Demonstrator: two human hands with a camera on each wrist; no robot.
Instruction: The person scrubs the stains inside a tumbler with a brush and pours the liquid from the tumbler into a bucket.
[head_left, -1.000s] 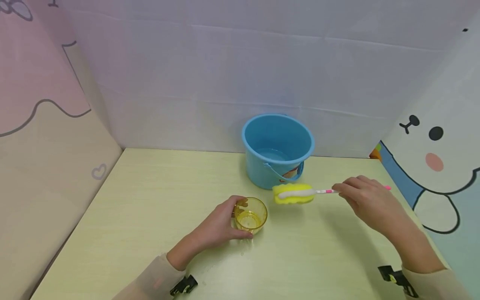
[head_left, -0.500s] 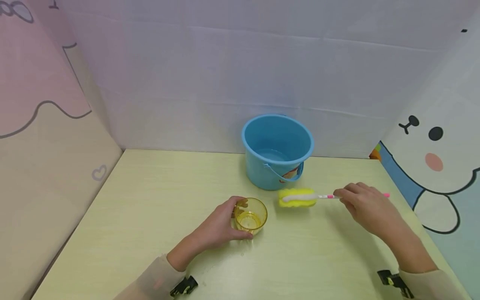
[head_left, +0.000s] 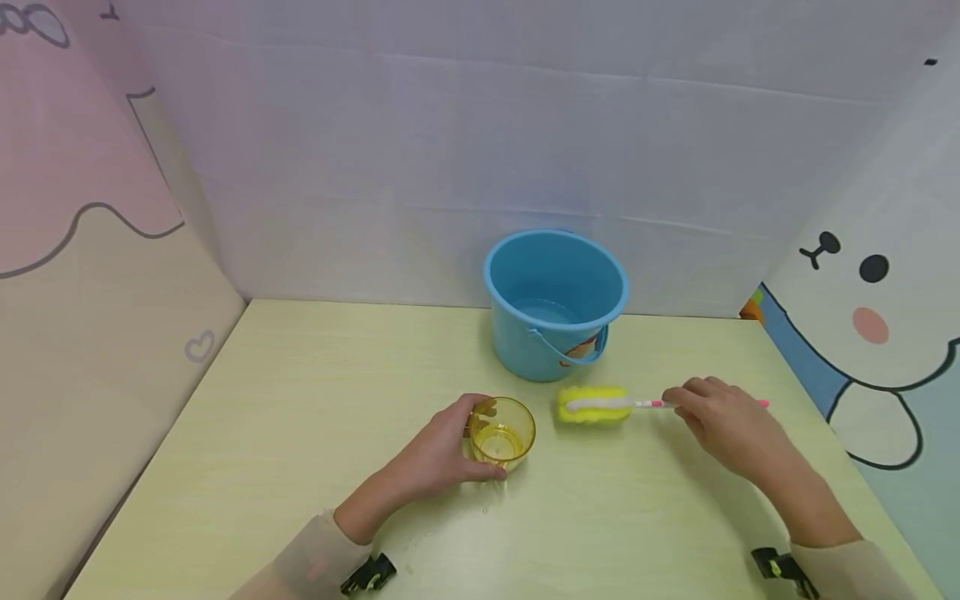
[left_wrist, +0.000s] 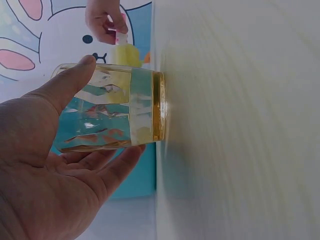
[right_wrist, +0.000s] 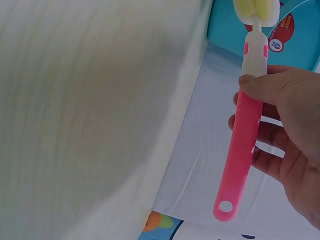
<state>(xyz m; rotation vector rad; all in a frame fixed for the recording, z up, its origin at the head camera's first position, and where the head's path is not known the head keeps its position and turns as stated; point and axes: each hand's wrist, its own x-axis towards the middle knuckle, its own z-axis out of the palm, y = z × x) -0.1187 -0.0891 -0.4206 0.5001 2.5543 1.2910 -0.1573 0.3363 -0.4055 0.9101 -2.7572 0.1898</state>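
Sponge brush [head_left: 597, 405], probably light and soft-headed, points left from the person's right grip [head_left: 727, 425], which clasps its stiff-looking pink handle [right_wrist: 245, 135], the sensible hold. Nearby, the left grip [head_left: 438, 457] curls round an amber cup [head_left: 501, 435], likely slick and breakable, best held by its sides; a blue bucket [head_left: 525, 346] stands beyond, between both grips.

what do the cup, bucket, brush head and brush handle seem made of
Cup: glass or clear plastic, glossy; transparent yellowish walls with highlights.
Bucket: likely plastic, smooth; even opaque blue, rim and wall alike.
Brush head: probably sponge, matt; looks soft with uneven edges.
Brush handle: seemingly plastic or rubber, satin; pink and white, finely ridged.
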